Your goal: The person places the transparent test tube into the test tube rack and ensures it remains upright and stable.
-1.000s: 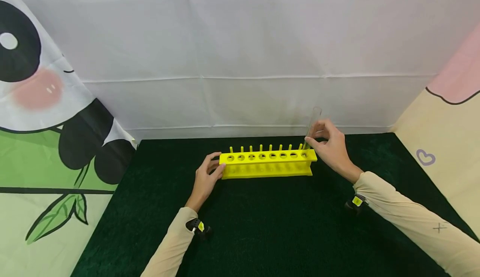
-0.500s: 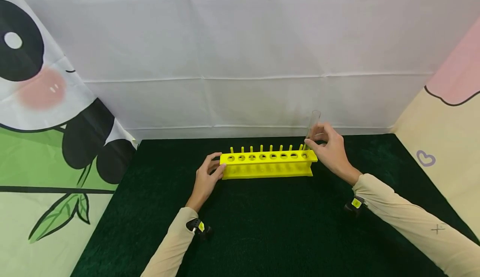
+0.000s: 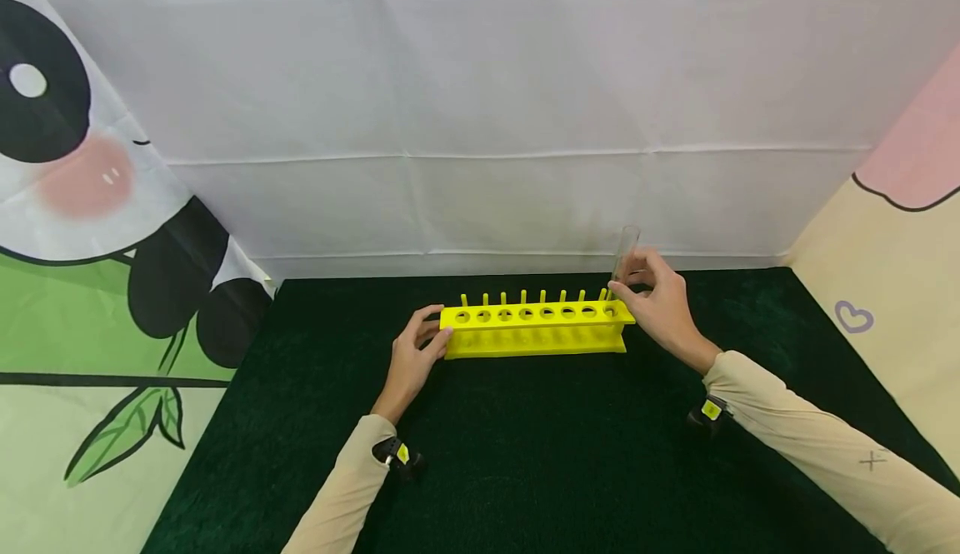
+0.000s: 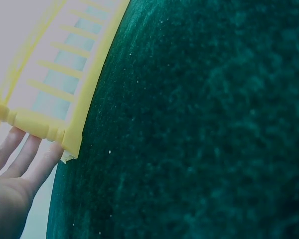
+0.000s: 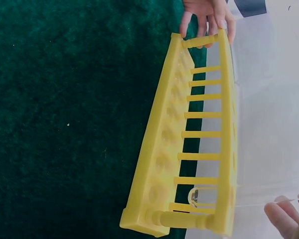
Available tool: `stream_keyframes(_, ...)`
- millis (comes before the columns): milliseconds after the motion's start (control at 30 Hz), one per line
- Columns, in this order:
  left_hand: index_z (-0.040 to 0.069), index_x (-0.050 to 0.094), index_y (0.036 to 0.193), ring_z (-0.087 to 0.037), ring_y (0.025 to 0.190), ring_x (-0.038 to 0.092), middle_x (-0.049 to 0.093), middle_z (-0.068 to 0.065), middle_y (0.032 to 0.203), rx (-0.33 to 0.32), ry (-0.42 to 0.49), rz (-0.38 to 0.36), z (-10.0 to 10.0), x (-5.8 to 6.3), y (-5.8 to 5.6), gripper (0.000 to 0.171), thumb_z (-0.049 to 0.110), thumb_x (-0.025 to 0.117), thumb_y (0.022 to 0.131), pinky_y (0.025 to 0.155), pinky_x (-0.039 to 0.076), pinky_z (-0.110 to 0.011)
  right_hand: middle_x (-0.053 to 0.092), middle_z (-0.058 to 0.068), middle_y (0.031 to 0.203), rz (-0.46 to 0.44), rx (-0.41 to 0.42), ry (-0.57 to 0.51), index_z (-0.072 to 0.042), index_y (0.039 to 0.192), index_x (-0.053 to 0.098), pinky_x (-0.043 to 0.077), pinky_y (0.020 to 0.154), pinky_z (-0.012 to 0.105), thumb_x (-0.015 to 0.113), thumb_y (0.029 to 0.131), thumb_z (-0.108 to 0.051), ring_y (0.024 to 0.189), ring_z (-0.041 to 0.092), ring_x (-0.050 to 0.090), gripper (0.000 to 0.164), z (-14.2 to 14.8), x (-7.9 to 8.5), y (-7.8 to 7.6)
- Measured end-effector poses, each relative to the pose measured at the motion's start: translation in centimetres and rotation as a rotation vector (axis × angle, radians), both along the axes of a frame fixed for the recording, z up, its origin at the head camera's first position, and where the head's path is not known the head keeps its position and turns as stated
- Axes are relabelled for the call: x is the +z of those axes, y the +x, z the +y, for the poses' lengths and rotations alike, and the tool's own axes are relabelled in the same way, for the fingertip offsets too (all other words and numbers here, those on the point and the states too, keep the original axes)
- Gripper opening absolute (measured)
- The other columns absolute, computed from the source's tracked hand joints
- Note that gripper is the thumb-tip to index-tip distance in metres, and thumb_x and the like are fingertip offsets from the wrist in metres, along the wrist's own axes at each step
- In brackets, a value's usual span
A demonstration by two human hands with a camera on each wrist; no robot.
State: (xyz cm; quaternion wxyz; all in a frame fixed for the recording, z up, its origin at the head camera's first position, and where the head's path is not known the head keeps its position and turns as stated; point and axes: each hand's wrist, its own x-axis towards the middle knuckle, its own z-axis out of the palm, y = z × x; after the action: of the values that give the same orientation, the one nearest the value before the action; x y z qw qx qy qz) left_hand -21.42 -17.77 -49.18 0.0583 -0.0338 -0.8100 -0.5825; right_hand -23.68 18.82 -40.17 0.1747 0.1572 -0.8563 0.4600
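Note:
A yellow test tube rack [image 3: 537, 339] stands upright on the dark green cloth. My left hand [image 3: 412, 358] grips its left end; in the left wrist view the fingers [image 4: 46, 160] lie against the end post. At the opposite end, my right hand [image 3: 662, 304] pinches a clear glass test tube [image 3: 627, 247], whose upper part sticks out above the fingers and leans slightly right. The tube passes through the rightmost hole. Its rounded bottom [image 5: 193, 197] shows between the rack's top plate and base in the right wrist view, apart from the base.
Upright pegs [image 3: 542, 296] line the rack's back edge, and its other holes hold no tubes. Behind the green cloth [image 3: 525, 454] hangs a white sheet [image 3: 517, 121]. Printed cloth panels [image 3: 97, 304] stand at both sides.
My right hand has moved slightly down, and the test tube has sunk a little lower through the rack's rightmost hole. My left hand keeps its place on the rack.

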Motion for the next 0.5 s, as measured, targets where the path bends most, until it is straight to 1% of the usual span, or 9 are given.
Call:
stream_keyframes(233,0.029,0.047,0.131,-0.027,0.112,0.056,0.056,-0.009,0.125,-0.007,0.006,0.003,0.19,0.01,0.12,0.046,0.045,0.061,0.09,0.081,0.055,-0.035,0.056,0.01,0.101,-0.001,-0.007,0.005,-0.006,0.109,0.05,0.048,0.062,0.019,0.067,0.088,-0.011,0.09,0.024,0.059,0.027,0.25,-0.4,0.11)
stream_keyframes(500,0.023,0.047,0.133,-0.027,0.112,0.056,0.056,-0.008,0.125,-0.01,0.012,-0.005,0.15,0.17,0.18,0.049,0.043,0.061,0.09,0.081,0.055,-0.036,0.056,0.01,0.099,-0.014,-0.019,0.006,-0.005,0.107,0.05,0.047,0.061,0.016,0.067,0.088,-0.011,0.091,0.026,0.058,0.026,0.2,-0.66,0.35)
